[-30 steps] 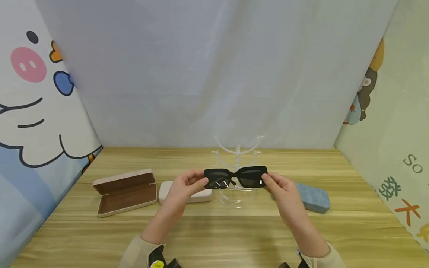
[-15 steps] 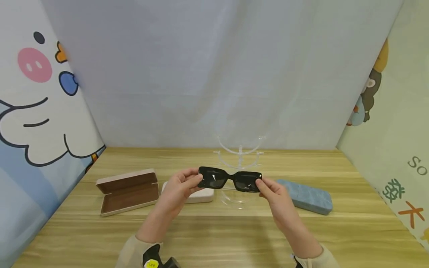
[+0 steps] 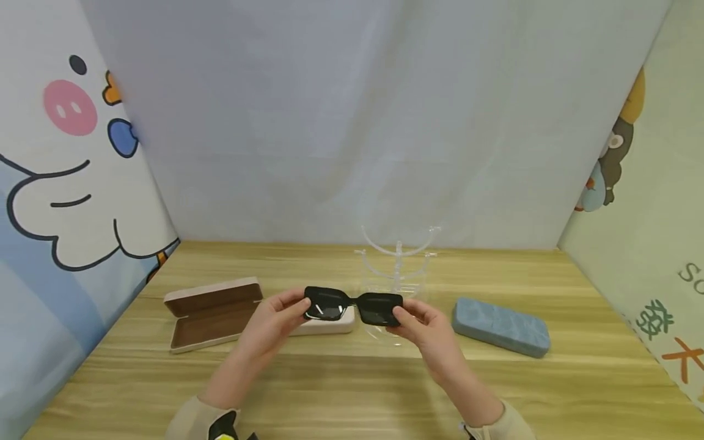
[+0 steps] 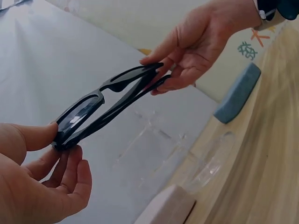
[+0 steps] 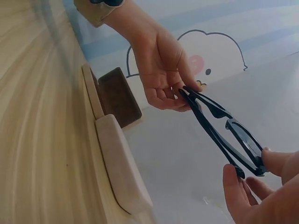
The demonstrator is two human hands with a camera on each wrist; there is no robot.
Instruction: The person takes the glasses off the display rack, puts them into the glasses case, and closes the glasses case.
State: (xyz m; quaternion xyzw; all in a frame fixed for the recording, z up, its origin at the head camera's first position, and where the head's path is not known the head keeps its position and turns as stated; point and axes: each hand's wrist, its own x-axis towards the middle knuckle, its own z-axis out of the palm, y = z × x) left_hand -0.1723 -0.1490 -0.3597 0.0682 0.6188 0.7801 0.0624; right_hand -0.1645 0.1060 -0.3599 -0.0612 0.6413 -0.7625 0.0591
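A pair of black sunglasses [image 3: 381,308] with rectangular dark lenses is held up above the table between both hands. My left hand [image 3: 271,322] pinches the frame's left end between thumb and fingers, and my right hand [image 3: 428,335] pinches the right end. In the left wrist view the sunglasses [image 4: 110,95] have their temples folded in behind the lenses. A white glasses case [image 3: 324,327] lies closed behind them, partly covered by the left hand and the sunglasses. Just beyond stands a clear plastic glasses stand [image 3: 398,266], its lower part overlapped by the sunglasses.
At the left, an open glasses case [image 3: 211,318] with a brown lining sits on the wooden table [image 3: 341,391]. A closed blue glasses case [image 3: 500,327] lies at the right. A grey cloth [image 3: 330,122] hangs along the back edge, with printed cloths on both sides.
Both hands have moved left and slightly down with the sunglasses, and toward the body. The blue case and more of the stand now show. The head view has shifted slightly left.
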